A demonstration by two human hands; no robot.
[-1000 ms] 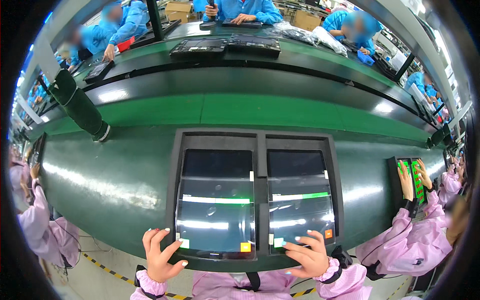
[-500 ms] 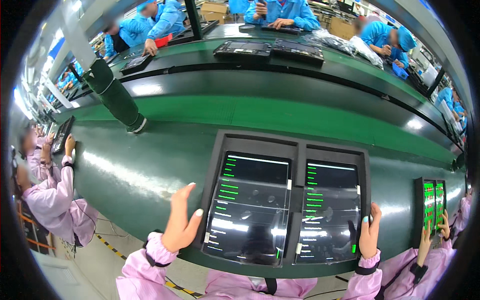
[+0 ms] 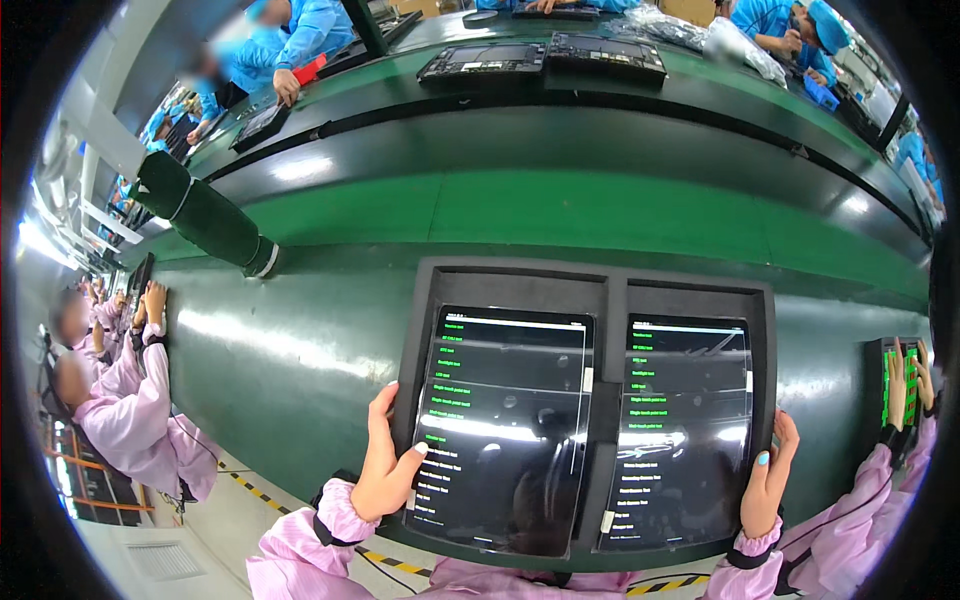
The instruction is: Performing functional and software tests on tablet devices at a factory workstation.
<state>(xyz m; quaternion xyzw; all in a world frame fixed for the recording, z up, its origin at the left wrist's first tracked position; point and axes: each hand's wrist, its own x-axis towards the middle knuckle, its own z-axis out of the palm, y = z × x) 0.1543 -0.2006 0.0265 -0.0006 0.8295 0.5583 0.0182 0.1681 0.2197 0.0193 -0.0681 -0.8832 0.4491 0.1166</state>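
Note:
Two tablets lie side by side in a dark grey foam tray on the green bench. Lists in green and white lines show on the left tablet and the right tablet. My left hand is at the tray's left side, fingers stretched along the outside and the thumb over the left tablet's edge. Whether that thumb touches the glass I cannot tell. My right hand lies along the tray's right side, fingers extended and thumb by the right tablet's edge.
A green-wrapped post rises at the left. Opened devices lie on the far bench, where people in blue work. Pink-sleeved co-workers sit to both sides; the right one's hands are over a tray of green-lit screens.
My left hand has come in from beside the tray, its thumb now over the left tablet. Small green marks low on both screens are gone. The whole view has shifted slightly.

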